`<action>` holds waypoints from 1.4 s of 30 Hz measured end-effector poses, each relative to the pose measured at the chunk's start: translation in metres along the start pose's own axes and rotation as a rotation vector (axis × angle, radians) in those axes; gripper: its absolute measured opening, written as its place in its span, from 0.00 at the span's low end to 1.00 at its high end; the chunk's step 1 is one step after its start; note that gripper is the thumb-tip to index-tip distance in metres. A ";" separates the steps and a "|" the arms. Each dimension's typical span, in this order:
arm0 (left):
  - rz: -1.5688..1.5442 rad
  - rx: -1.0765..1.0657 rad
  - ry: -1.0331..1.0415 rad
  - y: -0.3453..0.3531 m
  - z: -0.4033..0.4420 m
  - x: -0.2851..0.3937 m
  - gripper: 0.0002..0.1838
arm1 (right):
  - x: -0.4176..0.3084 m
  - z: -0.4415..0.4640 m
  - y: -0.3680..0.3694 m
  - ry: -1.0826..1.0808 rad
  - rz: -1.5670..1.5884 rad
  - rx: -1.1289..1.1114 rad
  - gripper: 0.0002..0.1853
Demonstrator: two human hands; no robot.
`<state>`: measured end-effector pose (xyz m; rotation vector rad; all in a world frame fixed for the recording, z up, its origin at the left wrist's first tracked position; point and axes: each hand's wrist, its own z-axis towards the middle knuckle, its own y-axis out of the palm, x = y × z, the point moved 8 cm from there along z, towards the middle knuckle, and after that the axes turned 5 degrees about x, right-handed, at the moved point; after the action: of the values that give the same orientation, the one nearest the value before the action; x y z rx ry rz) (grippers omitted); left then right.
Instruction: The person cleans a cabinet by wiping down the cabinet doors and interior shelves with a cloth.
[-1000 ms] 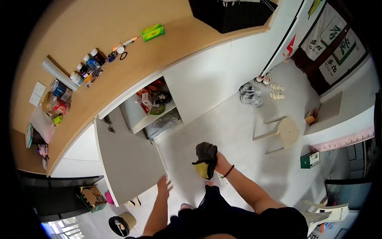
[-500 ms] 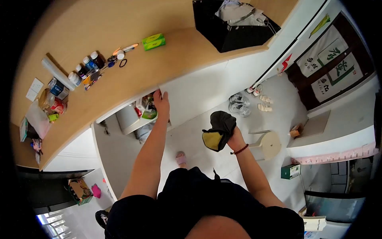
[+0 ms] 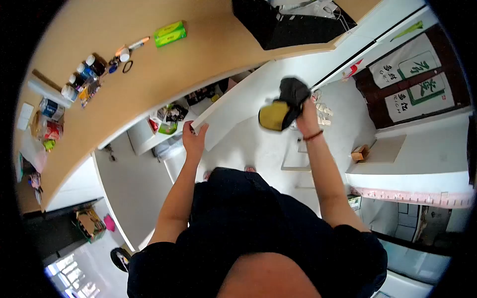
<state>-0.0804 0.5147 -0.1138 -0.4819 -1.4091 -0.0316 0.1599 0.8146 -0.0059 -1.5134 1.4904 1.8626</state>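
My left hand [image 3: 194,139] is closed around the free edge of a white cabinet door [image 3: 243,107] below the wooden counter. The door stands ajar, and the cabinet's inside shows behind it. My right hand [image 3: 306,116] grips a dark cloth item with a yellow panel [image 3: 293,97], held up in front of the door. It looks soft and folded; I cannot tell its exact kind. Near my left hand, an open compartment holds a green packet [image 3: 168,128] and several mixed small things, partly hidden by the counter.
On the wooden counter [image 3: 208,54] are a green tissue pack [image 3: 170,34], several small bottles [image 3: 87,69], pens and a black bin-like box [image 3: 261,22] with papers. Sandals [image 3: 323,114] lie on the floor past my right hand. A stool [image 3: 298,166] stands behind my right forearm.
The cabinet door has swung farther out with my left hand on its edge, baring more of the inside. My right hand has lifted the dark cloth item forward and slightly right.
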 end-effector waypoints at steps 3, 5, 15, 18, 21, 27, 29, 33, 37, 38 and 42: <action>0.107 0.034 0.060 0.003 -0.043 0.028 0.17 | -0.051 0.045 0.026 -0.410 -0.565 -0.131 0.17; 0.213 0.022 0.085 0.011 -0.062 0.038 0.15 | -0.046 0.085 0.030 -0.708 -0.963 -0.174 0.24; 0.220 0.113 0.035 0.046 -0.139 0.056 0.11 | 0.063 0.001 0.087 -0.767 -1.145 -0.748 0.21; 0.256 0.146 0.155 0.052 -0.138 0.045 0.10 | 0.075 -0.091 0.098 -0.788 -1.062 -1.104 0.24; 0.203 0.149 0.150 0.055 -0.147 0.041 0.08 | 0.083 -0.077 0.077 -0.897 -1.025 -1.229 0.28; 0.176 0.218 0.062 0.050 -0.144 0.064 0.08 | 0.023 0.106 0.049 -1.019 -1.368 -0.706 0.26; 0.171 0.205 0.091 0.049 -0.144 0.050 0.08 | 0.011 0.123 0.050 -1.079 -1.513 -0.719 0.26; 0.144 0.234 0.062 0.050 -0.148 0.049 0.08 | 0.034 0.105 0.049 -0.835 -1.235 -0.474 0.23; 0.061 0.243 0.092 0.050 -0.143 0.045 0.08 | 0.066 -0.027 0.074 -0.725 -1.075 -0.909 0.24; 0.086 0.237 0.114 0.051 -0.143 0.052 0.07 | 0.060 -0.051 0.077 -0.801 -0.995 -1.012 0.25; 0.162 0.211 0.133 0.052 -0.148 0.052 0.08 | 0.046 0.025 0.057 -0.846 -1.012 -0.933 0.26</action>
<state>0.0834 0.5246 -0.0924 -0.4088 -1.2244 0.2106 0.0859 0.7969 -0.0185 -1.0749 -0.5386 2.0330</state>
